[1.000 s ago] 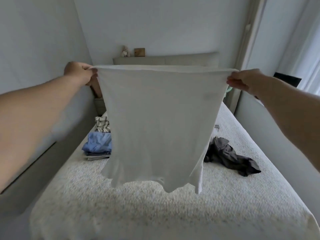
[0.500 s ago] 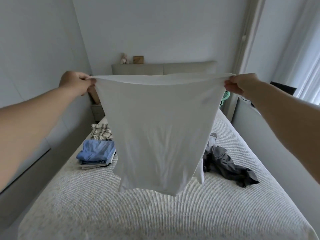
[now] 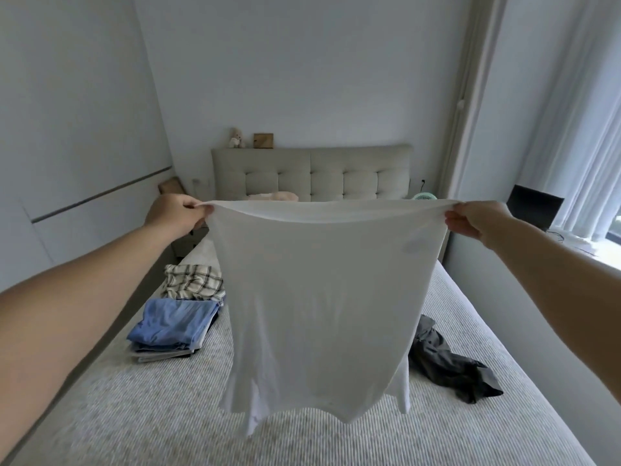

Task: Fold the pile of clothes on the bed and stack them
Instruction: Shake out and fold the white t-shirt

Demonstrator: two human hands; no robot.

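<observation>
A white T-shirt hangs stretched in the air over the bed. My left hand pinches its top left corner and my right hand pinches its top right corner. The lower edge of the shirt hangs just above the bedspread. On the left side of the bed lies a stack of folded clothes with a blue garment on top. Behind the stack sits a plaid garment. A crumpled dark grey garment lies on the right, partly hidden by the shirt.
A tufted headboard stands at the far end, with a small figure and a wooden frame on top. A pink pillow lies below it. The wall runs along the bed's left side. A dark screen and curtains are at the right.
The view has tilted up and both hands with the shirt sit lower in it, so the headboard now shows above the shirt. The shirt's lower edge has swung slightly.
</observation>
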